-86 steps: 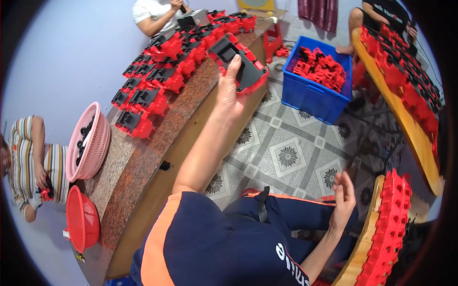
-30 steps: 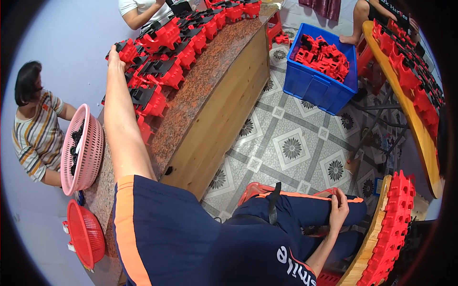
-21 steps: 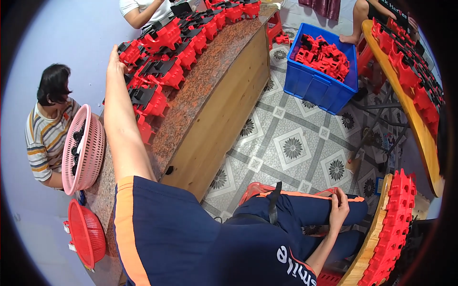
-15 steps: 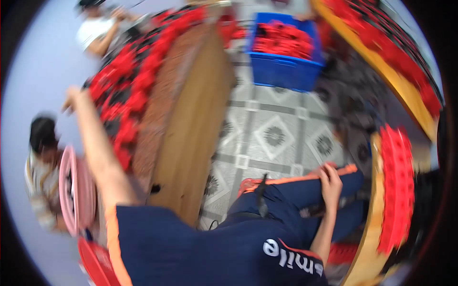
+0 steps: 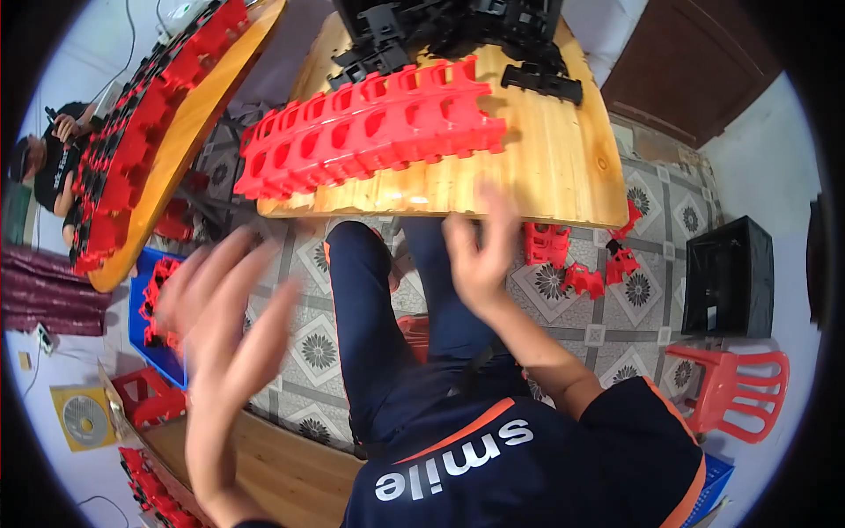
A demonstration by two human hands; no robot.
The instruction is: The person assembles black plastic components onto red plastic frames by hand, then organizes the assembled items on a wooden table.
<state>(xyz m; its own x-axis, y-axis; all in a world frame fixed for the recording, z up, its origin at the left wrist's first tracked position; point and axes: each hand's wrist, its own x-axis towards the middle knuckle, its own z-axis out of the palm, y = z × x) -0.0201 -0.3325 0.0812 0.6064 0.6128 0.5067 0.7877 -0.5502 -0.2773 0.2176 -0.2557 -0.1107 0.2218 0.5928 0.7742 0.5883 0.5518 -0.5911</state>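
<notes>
My left hand (image 5: 224, 321) is raised on the left with its fingers spread, blurred by motion and holding nothing. Near the front edge of a light wooden table (image 5: 563, 180), my right hand (image 5: 480, 260) hangs above my lap. Its thumb and fingers stand apart, and nothing shows between them. On that table lies a double row of red plastic frame-like parts (image 5: 370, 128), set side by side in a long block. Several black plastic parts (image 5: 378, 44) are heaped behind it, and one black piece (image 5: 541, 81) lies to the right.
At left, another table (image 5: 167, 180) carries rows of red and black parts, with a person (image 5: 57, 176) beyond it. A blue crate (image 5: 172, 374) holds red parts. Loose red pieces (image 5: 585, 280) lie on the tiled floor. A black crate (image 5: 731, 277) and red chair (image 5: 735, 392) stand right.
The view has swung from the aisle to the wooden table. My left hand has come back from its far reach over a long table; my right hand has left my thigh.
</notes>
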